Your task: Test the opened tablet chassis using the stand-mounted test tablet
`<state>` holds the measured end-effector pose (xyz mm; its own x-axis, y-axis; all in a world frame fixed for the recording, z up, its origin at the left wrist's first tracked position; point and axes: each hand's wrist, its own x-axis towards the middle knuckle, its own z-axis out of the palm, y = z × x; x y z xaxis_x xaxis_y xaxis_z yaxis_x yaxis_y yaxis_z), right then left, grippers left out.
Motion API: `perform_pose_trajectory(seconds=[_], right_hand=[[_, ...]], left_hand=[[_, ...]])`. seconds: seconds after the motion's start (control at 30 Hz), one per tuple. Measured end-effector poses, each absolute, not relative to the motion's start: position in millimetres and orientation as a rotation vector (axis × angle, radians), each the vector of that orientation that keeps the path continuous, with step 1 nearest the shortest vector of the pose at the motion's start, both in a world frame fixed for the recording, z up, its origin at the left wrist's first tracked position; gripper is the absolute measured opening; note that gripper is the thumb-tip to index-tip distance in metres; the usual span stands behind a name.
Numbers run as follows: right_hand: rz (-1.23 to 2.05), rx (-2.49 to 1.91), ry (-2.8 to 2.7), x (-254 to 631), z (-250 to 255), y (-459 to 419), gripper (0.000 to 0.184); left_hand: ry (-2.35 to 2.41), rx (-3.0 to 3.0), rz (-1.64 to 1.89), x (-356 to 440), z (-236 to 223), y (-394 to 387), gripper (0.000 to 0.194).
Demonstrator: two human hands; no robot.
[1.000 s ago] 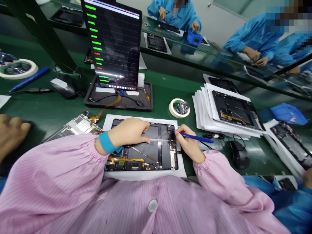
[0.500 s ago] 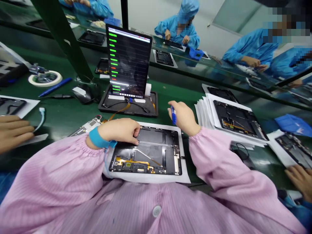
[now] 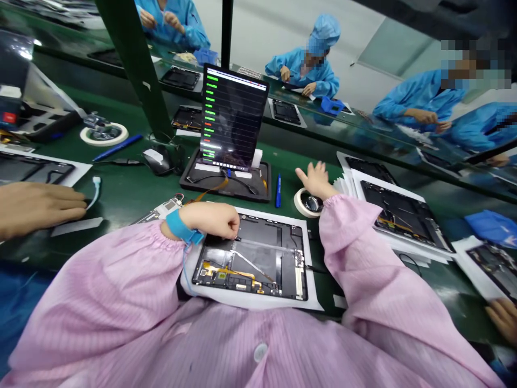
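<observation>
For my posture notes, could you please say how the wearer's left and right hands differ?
The left hand is curled; the right hand has its fingers spread. The left hand is over the open tablet housing; the right hand is near the tape roll. The left hand has a blue wristband; the right hand shows none. Both are ungloved.

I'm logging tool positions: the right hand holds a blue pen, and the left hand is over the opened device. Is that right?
Not the pen: the head view shows the right hand open, and the blue pen nearest it lies on the green table beside the black tray. The left hand is over the opened device.
</observation>
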<state>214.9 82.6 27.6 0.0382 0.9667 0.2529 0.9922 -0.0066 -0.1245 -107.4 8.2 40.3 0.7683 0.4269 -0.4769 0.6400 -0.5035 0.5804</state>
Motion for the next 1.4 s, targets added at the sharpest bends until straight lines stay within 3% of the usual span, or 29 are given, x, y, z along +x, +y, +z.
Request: perform_pose_trajectory(seconds=[0.13,0.27,0.57,0.87,1.4], right_hand=[[-0.259,-1.654,-2.068,174,40,42,0.061],[-0.003,-1.308,-2.357,132,39,-18,0.046],[0.28,-1.271,-2.25,128,-16,-45,0.028],[0.318,-1.24,-2.137,129,-16,-44,0.016],[0.296,-1.338,-2.192,129,-19,-41,0.014]], left_hand=[[0.714,2.121,-0.32,-110,35,15,0.019],[0.713,2.09,-0.307,-111,30,19,0.02],[0.673,2.089,-0.259,-110,30,19,0.023],[0.702,2.108,-0.213,-108,22,19,0.019],[0.718,2.102,-0.208,-107,32,17,0.016]])
